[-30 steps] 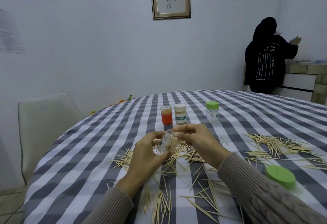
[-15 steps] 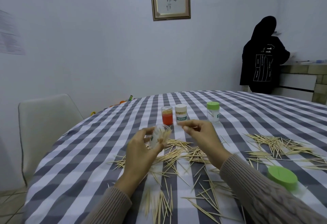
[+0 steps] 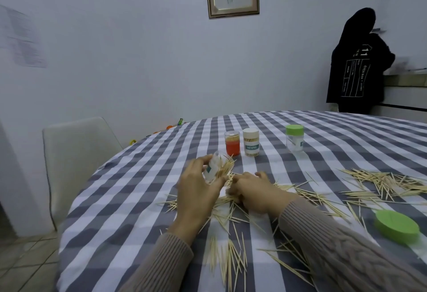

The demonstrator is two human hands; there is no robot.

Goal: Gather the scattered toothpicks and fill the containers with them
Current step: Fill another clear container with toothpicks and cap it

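My left hand point(image 3: 198, 190) grips a small clear container point(image 3: 213, 168) tilted to the right, with toothpicks sticking out of its mouth. My right hand point(image 3: 251, 191) lies low on the checked tablecloth point(image 3: 120, 199) just right of it, fingers curled down into a pile of scattered toothpicks point(image 3: 233, 213). Whether it pinches any is hidden. More toothpicks point(image 3: 388, 181) lie spread at the right. Behind stand an orange container point(image 3: 232, 146), a white-capped full container point(image 3: 251, 142) and a green-capped clear container point(image 3: 294, 138).
A loose green lid point(image 3: 397, 223) lies near the table's right front. A white chair point(image 3: 76, 153) stands at the left of the round table. A person in a black hooded top point(image 3: 355, 65) stands at a counter at the back right.
My right hand has dropped from beside the container's mouth down onto the toothpick pile. My left hand has kept the container, tilted further.
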